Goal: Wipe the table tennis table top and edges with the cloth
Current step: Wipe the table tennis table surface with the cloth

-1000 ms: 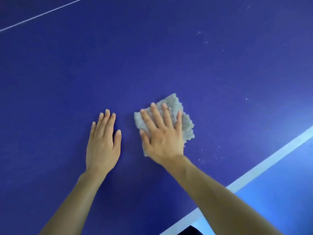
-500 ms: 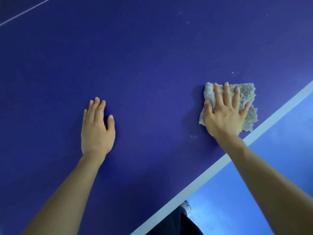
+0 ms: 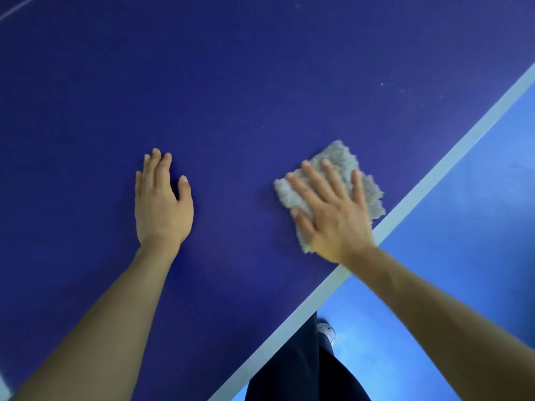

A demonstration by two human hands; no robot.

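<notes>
Grey cloth is sliding back toward nine o'clock.
Spread right hand is pressing it flat; open left hand is bracing on the table tennis table.

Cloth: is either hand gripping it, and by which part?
Nothing is gripped. The right hand presses flat on the middle of the cloth; the left hand rests on the table top.
</notes>
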